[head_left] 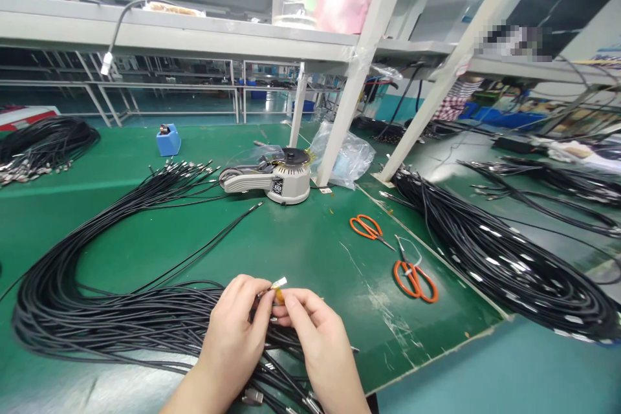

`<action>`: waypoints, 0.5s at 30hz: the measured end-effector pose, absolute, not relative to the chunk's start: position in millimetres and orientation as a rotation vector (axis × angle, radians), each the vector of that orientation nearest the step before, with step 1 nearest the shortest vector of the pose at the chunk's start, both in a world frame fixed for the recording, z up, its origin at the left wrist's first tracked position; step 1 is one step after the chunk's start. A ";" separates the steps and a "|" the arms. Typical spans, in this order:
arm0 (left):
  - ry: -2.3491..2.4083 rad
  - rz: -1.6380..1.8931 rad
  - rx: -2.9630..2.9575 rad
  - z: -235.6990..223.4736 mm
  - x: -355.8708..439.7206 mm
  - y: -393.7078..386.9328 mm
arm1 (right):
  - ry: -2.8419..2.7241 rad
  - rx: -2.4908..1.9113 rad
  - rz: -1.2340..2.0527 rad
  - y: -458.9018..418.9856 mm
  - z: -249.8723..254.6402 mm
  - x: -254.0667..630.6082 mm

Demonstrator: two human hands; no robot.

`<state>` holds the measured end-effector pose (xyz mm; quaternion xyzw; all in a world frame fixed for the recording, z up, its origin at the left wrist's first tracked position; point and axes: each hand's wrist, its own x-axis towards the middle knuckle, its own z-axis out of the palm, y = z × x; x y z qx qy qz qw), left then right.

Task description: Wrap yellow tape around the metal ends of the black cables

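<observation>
Where the Cable End [279, 283] Is Held: Near Middle of the Green Bench [310, 242]

While your left hand [235, 323] pinches the cable end between thumb and forefinger, its bright tip projects past the fingertips toward your right hand [320, 333]. The left grip is closed, with no visible gap. Your right thumb and forefinger are drawn together at an amber strip [280, 296] just on the near side of the tip; the fingers hide how much of the strip is gripped. Both hands are over the near part of the main cable bundle [121, 317], whose black cables curve to the left and return toward the far side. Metal connectors [252, 396] lie near your wrists.

The tape dispenser [291, 187] stands at the far middle, well apart from your hands, beside the fanned far ends of the main cable bundle. A small blue holder [168, 141] stands farther left. On the right lie two orange-handled tools: the far scissors [380, 237] and the near scissors [413, 275]. Behind the white post [347, 103] lies a clear plastic bag [358, 158]. Past the bench seam, at the right, lies a second cable bundle [504, 255]. At the far left lies a third cable bundle [48, 139].
</observation>
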<state>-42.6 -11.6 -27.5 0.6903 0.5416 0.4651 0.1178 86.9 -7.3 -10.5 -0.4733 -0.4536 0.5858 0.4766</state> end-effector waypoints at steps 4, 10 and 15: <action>1.558 1.229 2.036 -23.3 -43.2 -12.2 | -1.105 -1.134 1.448 -6.4 -12.1 87.6; 1.503 1.194 1.940 -19.8 -41.8 -13.4 | -1.081 -1.124 1.435 -7.7 -14.0 85.0; 1.498 1.322 1.980 -25.4 -45.5 -10.6 | -1.075 -1.130 1.425 -7.9 -13.1 85.4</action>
